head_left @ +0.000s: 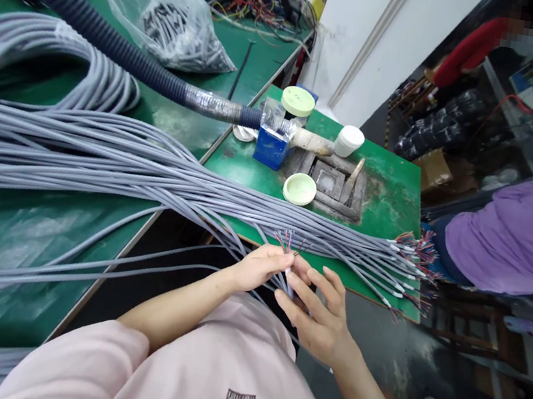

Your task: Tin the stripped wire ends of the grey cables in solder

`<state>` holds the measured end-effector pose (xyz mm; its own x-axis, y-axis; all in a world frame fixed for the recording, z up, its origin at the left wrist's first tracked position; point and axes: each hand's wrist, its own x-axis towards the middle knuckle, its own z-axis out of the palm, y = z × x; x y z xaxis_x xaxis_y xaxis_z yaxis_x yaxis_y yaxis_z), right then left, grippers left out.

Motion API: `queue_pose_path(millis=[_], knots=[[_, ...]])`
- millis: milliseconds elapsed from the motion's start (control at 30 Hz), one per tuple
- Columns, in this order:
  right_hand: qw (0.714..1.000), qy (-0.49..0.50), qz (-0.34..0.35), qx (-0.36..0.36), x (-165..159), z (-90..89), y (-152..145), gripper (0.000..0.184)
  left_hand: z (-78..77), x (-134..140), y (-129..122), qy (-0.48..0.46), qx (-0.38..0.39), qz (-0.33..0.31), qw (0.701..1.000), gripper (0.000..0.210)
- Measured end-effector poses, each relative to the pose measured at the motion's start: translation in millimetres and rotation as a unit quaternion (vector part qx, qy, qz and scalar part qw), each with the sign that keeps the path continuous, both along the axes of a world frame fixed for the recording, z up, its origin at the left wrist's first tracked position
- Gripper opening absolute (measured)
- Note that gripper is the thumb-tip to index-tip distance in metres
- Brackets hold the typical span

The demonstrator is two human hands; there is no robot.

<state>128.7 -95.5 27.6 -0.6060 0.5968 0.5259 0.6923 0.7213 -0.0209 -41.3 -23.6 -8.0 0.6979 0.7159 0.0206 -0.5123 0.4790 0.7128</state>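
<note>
My left hand (263, 266) is closed in a pinch on the end of a grey cable (289, 289), in front of my chest. Thin coloured wires (284, 241) fan out above its thumb. Close by on the right is my right hand (319, 312), its fingers spread and reaching toward the cable; whether a fingertip touches it I cannot tell. Just beyond my hands runs a thick bundle of grey cables (227, 190). At the right, the bundle ends in white sleeves and frayed coloured wires (423, 251).
A black hose (155, 71) crosses to a blue box (271, 146) on the green table (392, 199). Nearby are a pale green lid (299, 189), a white tub (349, 141) and a dirty square metal fixture (330, 181). A person in purple (519, 233) is at the right.
</note>
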Motion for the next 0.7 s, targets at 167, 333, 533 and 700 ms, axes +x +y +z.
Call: queue_pose_path(millis=[167, 333, 533, 700], knots=[[1.0, -0.002, 0.004, 0.012, -1.8, 0.5, 0.2, 0.03, 1.0, 0.8, -1.2, -0.03, -0.045, -0.02, 0.998, 0.04], [1.0, 0.002, 0.008, 0.016, -2.5, 1.4, 0.9, 0.028, -1.2, 1.2, -1.3, -0.034, -0.063, -0.024, 0.997, 0.04], [1.0, 0.003, -0.001, 0.008, -2.8, 1.9, 0.4, 0.03, -0.1, 1.9, -1.0, -0.025, -0.056, -0.021, 0.998, 0.04], [1.0, 0.005, 0.004, 0.012, -1.7, 2.6, 0.7, 0.028, 0.0, 6.1, -0.2, 0.028, -0.02, -0.013, 0.999, 0.049]])
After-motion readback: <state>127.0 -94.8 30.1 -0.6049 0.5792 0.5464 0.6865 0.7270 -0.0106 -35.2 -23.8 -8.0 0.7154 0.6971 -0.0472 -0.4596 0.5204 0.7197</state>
